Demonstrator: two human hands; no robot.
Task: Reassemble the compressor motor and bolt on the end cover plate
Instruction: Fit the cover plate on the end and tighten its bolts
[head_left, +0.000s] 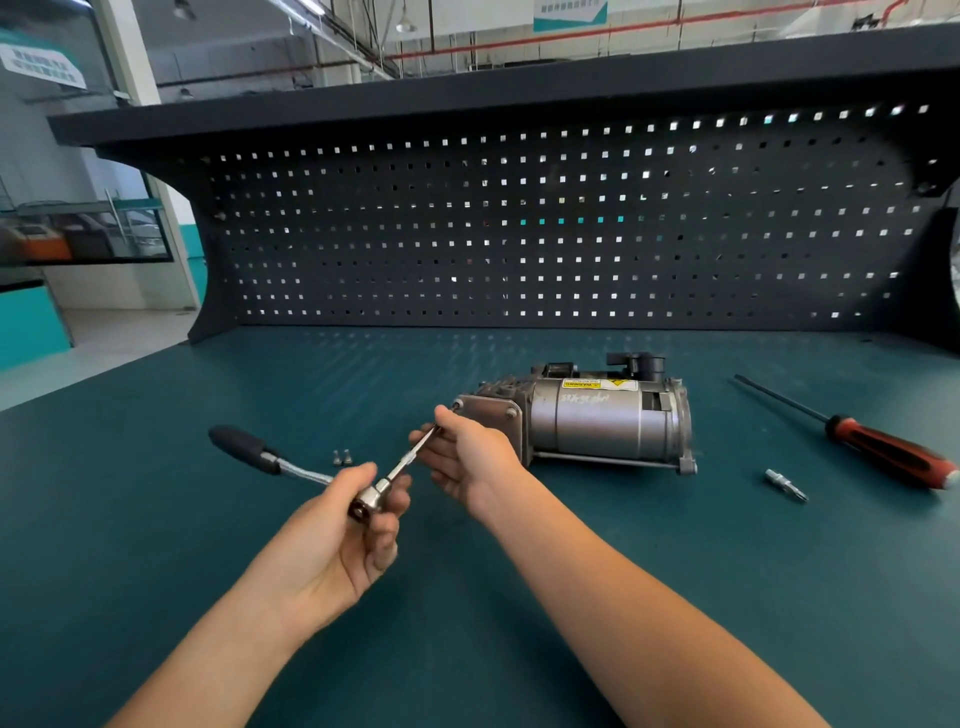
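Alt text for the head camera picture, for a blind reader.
A left hand grips a ratchet while the right hand pinches its extension bar near a corner bolt on the end cover plate of the compressor motor. Two loose bolts and a screwdriver lie nearby.

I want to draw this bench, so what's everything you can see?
Silver-grey metal compressor motor: one, silver-grey, bench middle.
Grey metal end cover plate: one, grey, motor's left end.
Black-handled silver ratchet wrench: one, black and silver, held left of motor.
Small silver bolts: two, silver, loose beside the wrench.
Red-and-black screwdriver: one, red and black, bench right.
Small silver metal fitting: one, silver, near screwdriver.
Dark perforated pegboard: one, dark grey, behind bench.
Teal bench top: one, teal, under everything.
Left hand: one, holds wrench head.
Right hand: one, pinches wrench's thin shaft by plate.
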